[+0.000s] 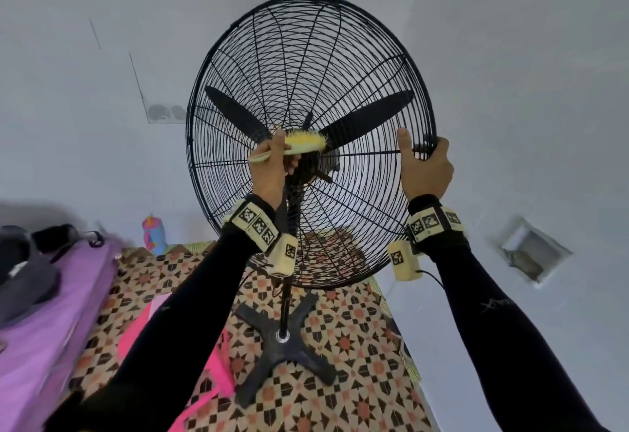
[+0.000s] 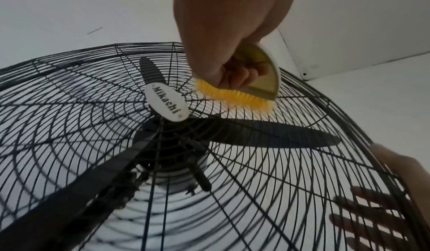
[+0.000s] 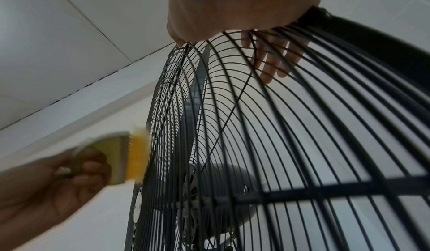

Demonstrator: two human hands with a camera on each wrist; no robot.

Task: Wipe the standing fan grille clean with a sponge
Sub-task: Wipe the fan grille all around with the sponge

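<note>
A tall black standing fan fills the head view, its round wire grille (image 1: 306, 67) facing me with dark blades behind it. My left hand (image 1: 272, 159) grips a yellow bristle brush (image 1: 306, 143), no sponge, and presses its bristles (image 2: 235, 97) on the wires just beside the white hub badge (image 2: 166, 104). My right hand (image 1: 422, 155) holds the grille's right rim, thumb in front. Its fingers (image 3: 274, 60) lie behind the wires. In the right wrist view the brush (image 3: 137, 155) looks blurred against the grille front.
The fan's pole stands on a black cross base (image 1: 282, 346) on a patterned floor. A purple-covered bed (image 1: 41, 329) with dark clothes runs along the left, a pink sheet (image 1: 143, 326) beside it. A colourful bottle (image 1: 154, 234) stands by the wall.
</note>
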